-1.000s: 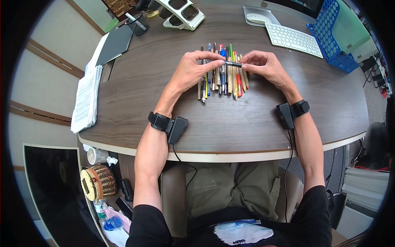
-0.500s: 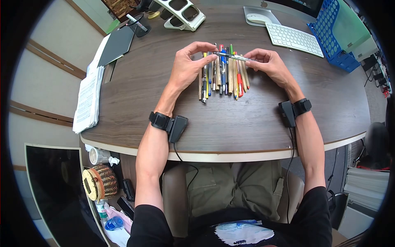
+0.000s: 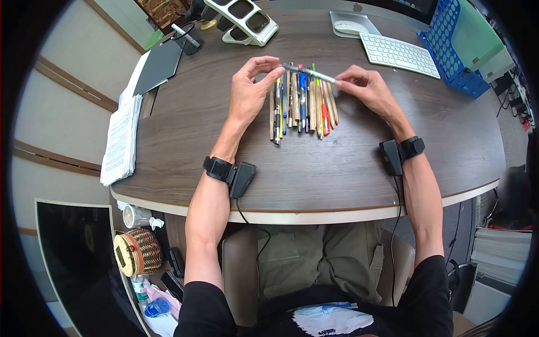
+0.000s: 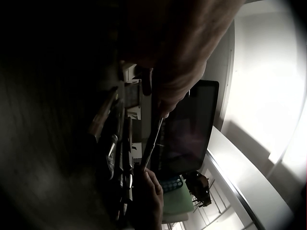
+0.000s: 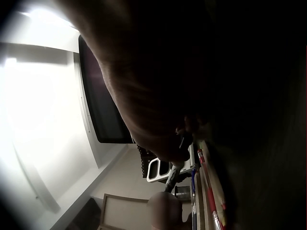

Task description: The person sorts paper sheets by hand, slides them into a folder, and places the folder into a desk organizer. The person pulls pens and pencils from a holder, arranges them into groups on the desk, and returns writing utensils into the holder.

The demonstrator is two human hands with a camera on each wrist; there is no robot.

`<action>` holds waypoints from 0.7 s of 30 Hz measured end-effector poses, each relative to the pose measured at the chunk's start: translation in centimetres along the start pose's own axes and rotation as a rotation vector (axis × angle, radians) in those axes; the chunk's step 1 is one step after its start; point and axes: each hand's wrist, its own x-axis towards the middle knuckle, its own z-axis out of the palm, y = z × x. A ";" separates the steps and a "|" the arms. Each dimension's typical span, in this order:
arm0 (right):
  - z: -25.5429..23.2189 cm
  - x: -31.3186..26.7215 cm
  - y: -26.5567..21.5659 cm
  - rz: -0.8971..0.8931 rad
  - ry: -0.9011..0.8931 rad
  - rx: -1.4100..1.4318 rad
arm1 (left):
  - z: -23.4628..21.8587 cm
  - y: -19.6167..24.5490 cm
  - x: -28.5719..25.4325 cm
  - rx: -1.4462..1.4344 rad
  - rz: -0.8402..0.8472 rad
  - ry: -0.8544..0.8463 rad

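Note:
A slim silvery-grey pen (image 3: 314, 73) is held up over the far end of a row of pens and pencils (image 3: 296, 106). The left hand (image 3: 248, 92) pinches its dark end between thumb and fingers, while the right hand (image 3: 370, 92) pinches its other end. In the dim left wrist view the pen (image 4: 153, 142) spans the gap between both hands. Below it, the row lies side by side on the desk, with a blue-capped pen (image 3: 303, 82) in the middle and a red pen (image 3: 325, 119) towards the right.
A white keyboard (image 3: 400, 54) and a blue perforated file holder (image 3: 449, 50) stand at the back right. Towards the back are a white slotted stand (image 3: 247, 22) and a black mesh pen cup (image 3: 191, 42). Stacked papers (image 3: 121, 140) lie along the desk's left edge.
The hands have drawn further apart, the left moving left and slightly away from the body. More of the pen's length now shows between them, and it slants down to the right.

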 end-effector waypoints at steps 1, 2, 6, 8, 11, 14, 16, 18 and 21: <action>-0.2 -0.1 0.1 0.017 0.070 0.013 | 0.0 -0.1 -0.1 0.019 -0.028 0.021; -0.4 -0.1 0.2 0.033 0.140 0.025 | 0.0 -0.1 -0.2 0.018 -0.030 0.020; -1.4 0.5 1.9 0.150 0.386 -0.118 | -0.4 -0.5 -0.1 0.036 -0.093 -0.068; -1.7 0.4 2.1 0.179 0.427 -0.197 | -0.4 -0.7 -0.1 0.080 -0.119 -0.129; -1.9 0.0 1.7 0.223 0.426 -0.289 | -0.3 -0.4 -0.4 0.106 -0.140 -0.178; -1.8 -0.1 1.3 0.244 0.425 -0.339 | -0.3 0.0 -0.4 0.128 -0.154 -0.184; -1.9 -0.1 1.5 0.268 0.445 -0.369 | -0.3 -0.4 -0.3 0.101 -0.147 -0.192; -1.9 -0.2 0.8 0.284 0.443 -0.366 | -0.3 -0.3 -0.3 0.109 -0.152 -0.205; -1.9 -0.3 1.4 0.278 0.440 -0.381 | -0.3 -0.3 -0.5 0.111 -0.164 -0.226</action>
